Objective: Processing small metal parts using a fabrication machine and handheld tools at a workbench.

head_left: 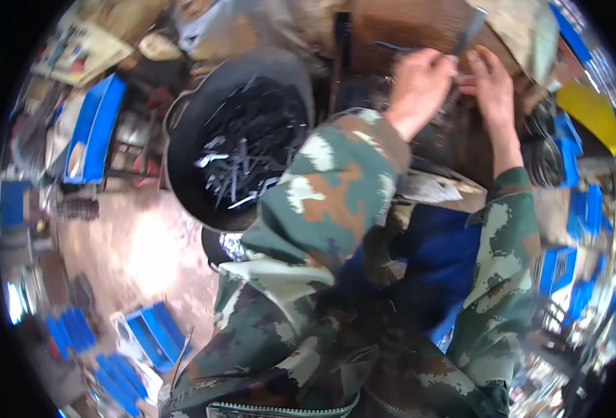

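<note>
Blue bin: I am seeing a blue bin (100,122) far off to the left, well apart from both hands.
Big dark pot: A big dark pot (274,64) is sitting left of the hands, and many dark strips (252,136) are lying in it, pointing all sorts of ways.
Small bowl: A small bowl (211,245) is peeking out just below the pot, with shiny bits showing inside.
Left hand: The left hand (419,85) is resting with its fingers bent in, nearly closed. The grey bar (470,32) is lying up and to the right of it, with the low end meeting its fingertips. Blur is hiding the grip, so I cannot tell if this hand is holding the bar.
Grey bar: It is sitting over the brown board (419,19), at the top of my view. Its long side is slanting, and its far end is pointing up and right, away from me.
Nearer hand: The left hand is looking nearer to the low end; the right fingertips are sitting just beside it.
Right hand: The right hand (493,87) is facing the left one, with fingers half bent and thumb pointing left. I cannot tell if it is holding anything.
Yellow piece: A yellow piece (590,115) is standing farther right, apart from the hands.
</note>
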`<action>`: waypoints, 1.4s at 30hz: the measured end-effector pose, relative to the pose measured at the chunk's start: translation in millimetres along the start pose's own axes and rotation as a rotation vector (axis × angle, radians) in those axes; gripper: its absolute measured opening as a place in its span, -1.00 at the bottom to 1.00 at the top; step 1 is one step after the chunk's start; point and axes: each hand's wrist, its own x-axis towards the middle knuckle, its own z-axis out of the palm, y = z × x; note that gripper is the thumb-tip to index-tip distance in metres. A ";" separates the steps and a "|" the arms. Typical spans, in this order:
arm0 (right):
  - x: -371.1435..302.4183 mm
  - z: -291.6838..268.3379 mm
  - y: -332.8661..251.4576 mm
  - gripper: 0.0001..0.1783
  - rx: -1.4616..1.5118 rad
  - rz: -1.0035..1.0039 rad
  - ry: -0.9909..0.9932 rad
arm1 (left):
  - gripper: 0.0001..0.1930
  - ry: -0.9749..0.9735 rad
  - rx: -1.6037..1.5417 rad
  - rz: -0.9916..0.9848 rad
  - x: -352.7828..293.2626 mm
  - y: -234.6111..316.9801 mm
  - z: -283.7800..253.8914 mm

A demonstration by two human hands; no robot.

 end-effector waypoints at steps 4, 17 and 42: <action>21.4 9.3 3.4 -0.57 -0.118 -0.122 0.132 | -0.72 0.030 -0.090 -0.038 -5.3 25.6 16.4; 58.0 -2.0 53.5 -0.66 0.008 -0.142 -0.001 | -0.74 0.016 -0.022 -0.144 -8.6 30.7 14.5; 45.9 4.3 42.6 -0.63 -0.073 -0.107 0.004 | -0.76 0.010 -0.062 -0.153 6.4 16.5 3.5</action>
